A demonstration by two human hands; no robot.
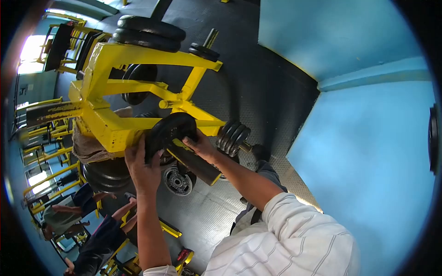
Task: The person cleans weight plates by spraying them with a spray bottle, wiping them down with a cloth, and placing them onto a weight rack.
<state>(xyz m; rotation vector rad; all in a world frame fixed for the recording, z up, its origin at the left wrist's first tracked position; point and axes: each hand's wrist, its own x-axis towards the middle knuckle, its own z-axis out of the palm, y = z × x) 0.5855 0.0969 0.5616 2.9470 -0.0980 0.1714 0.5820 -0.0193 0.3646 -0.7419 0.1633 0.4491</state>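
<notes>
A black weight plate (172, 129) sits around a dark bar (195, 163) with worn yellow paint, on a yellow rack (110, 126). My left hand (142, 168) grips the plate's lower left edge, its thumb on the face. At the plate's right edge, my right hand (202, 147) holds on, with its thumb near the bar. The fingers behind the plate are partly hidden. Several small plates (233, 138) hang on a lower peg to the right.
Large black plates (149, 33) are on the rack's top, and smaller ones (204, 52) beside them. A grey plate (178, 181) is below the bar. Two people (99, 244) are at lower left. A blue wall (368, 138) stands at right.
</notes>
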